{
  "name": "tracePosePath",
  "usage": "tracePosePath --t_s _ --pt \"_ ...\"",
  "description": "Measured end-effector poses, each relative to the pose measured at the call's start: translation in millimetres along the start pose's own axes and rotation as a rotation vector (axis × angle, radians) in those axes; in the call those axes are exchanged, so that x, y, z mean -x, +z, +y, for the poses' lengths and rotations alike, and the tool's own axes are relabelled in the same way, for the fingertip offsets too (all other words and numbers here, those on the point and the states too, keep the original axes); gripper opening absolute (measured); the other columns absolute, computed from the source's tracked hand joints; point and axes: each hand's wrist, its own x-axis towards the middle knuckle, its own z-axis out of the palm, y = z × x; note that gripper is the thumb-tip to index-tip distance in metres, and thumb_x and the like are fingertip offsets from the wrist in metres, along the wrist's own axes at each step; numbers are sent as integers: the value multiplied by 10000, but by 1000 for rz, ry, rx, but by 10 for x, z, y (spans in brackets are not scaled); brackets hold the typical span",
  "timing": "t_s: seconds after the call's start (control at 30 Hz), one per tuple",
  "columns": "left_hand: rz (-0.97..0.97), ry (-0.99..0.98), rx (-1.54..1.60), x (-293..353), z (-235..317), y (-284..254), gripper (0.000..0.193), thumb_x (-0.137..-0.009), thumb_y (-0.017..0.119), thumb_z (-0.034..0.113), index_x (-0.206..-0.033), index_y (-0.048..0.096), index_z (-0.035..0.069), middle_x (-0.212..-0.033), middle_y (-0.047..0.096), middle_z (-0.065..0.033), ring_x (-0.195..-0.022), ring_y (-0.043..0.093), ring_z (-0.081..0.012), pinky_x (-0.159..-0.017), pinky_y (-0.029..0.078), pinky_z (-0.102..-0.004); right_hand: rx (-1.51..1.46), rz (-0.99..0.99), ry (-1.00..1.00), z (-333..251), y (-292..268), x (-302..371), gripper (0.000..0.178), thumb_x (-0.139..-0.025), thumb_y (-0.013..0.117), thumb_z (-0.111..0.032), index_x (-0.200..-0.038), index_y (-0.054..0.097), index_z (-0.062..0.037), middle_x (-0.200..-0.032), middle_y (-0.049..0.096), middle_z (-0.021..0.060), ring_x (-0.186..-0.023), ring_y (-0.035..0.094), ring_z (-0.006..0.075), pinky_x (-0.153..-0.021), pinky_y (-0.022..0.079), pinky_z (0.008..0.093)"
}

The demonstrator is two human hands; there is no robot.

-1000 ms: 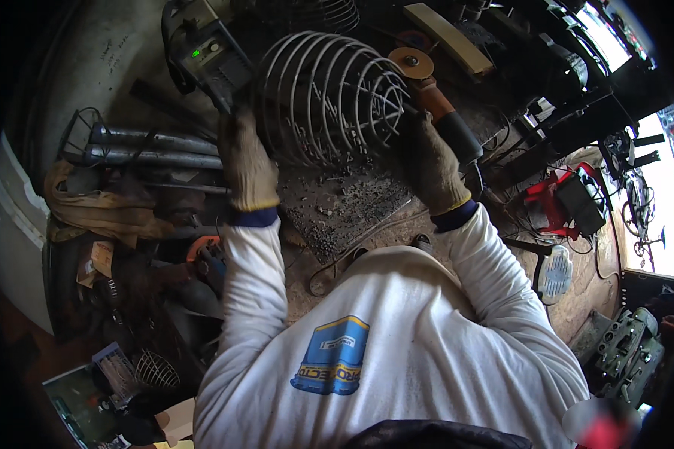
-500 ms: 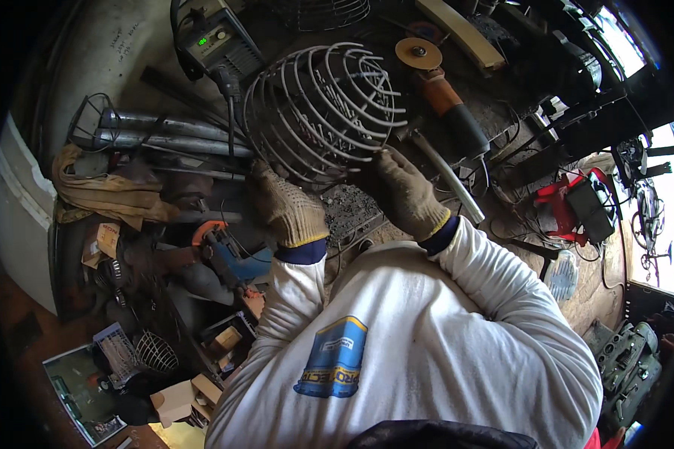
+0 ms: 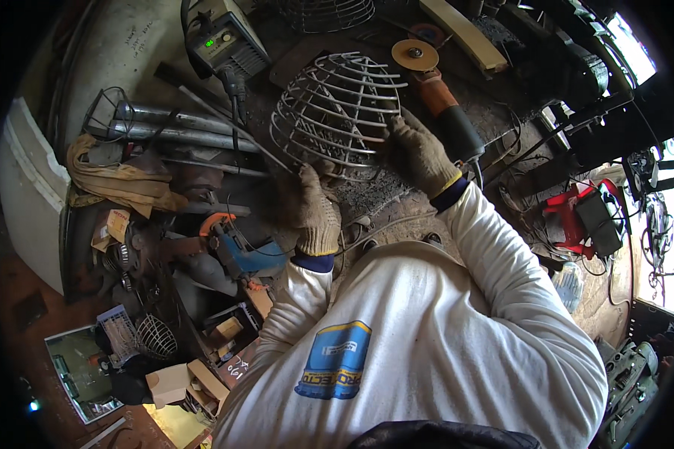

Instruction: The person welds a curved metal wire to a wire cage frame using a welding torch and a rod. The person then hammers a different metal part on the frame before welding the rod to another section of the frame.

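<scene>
A dome-shaped cage of bent metal rods (image 3: 337, 112) is tilted above the dark work surface, between my two gloved hands. My right hand (image 3: 429, 159), in a knitted work glove, is closed on the cage's right edge. My left hand (image 3: 318, 213), gloved alike, has its fingers closed at the lower left rim. A thin metal rod (image 3: 236, 127) runs from the upper left down to the left fingertips; whether they hold it I cannot tell. Just right of the cage lies an orange and black angle grinder (image 3: 445, 108) with a tan disc.
A welding machine (image 3: 228, 45) with a lit green display stands at upper left. Metal pipes (image 3: 187, 133) and a tan cloth (image 3: 120, 178) lie left. A blue power tool (image 3: 251, 253) sits below them. Another rod cage (image 3: 326, 11) is at the far edge. A red chair-like object (image 3: 573, 217) stands right.
The cage has turned and tilted between my hands, its bars now running differently. My right hand has shifted slightly right and up. The hammer near it is no longer visible.
</scene>
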Motion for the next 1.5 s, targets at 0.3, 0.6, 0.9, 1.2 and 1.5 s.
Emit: tracePosePath --t_s 0.3,0.6,0.9,1.2,1.5 --pt "-20 -29 79 77 52 181 371 -1042 564 268 -1341 542 50 -1235 648 -111 -1132 621 -218 -970 534 -400 114 -301 46 -258 -105 -395 431 -1071 498 -261 -1449 464 -55 -1035 638 -14 -926 617 106 -804 521 255" --pt "-148 156 -581 121 67 87 299 -1071 494 271 -1138 668 38 -1057 722 -82 -787 650 -121 -765 555 -266 681 33 123 -395 10 -591 366 -1043 555 -275 -1309 567 -24 -1063 686 26 -895 657 106 -773 549 284" --pt "-165 110 -762 298 567 -568 295 -1065 512 352 -1145 602 83 -774 630 7 -513 496 -48 -416 384 -211 1093 200 -162 -242 -445 -573 397 -1041 530 -258 -1328 567 13 -1119 689 90 -962 666 152 -830 538 282" --pt "-256 31 -1100 131 1261 -513 304 -1048 548 239 -1294 633 82 -696 597 11 -558 515 -61 -500 396 -234 890 295 -221 -104 -239 -419 452 -1018 548 -298 -1362 579 -6 -1226 686 165 -1146 633 229 -994 464 323" --pt "-194 65 -1121 33 1209 -468 270 -1034 569 210 -1236 646 49 -722 606 -16 -603 559 -86 -538 436 -258 821 393 -421 136 -76 -432 385 -1067 503 -272 -1330 599 -8 -1168 681 73 -1022 609 119 -921 481 263"
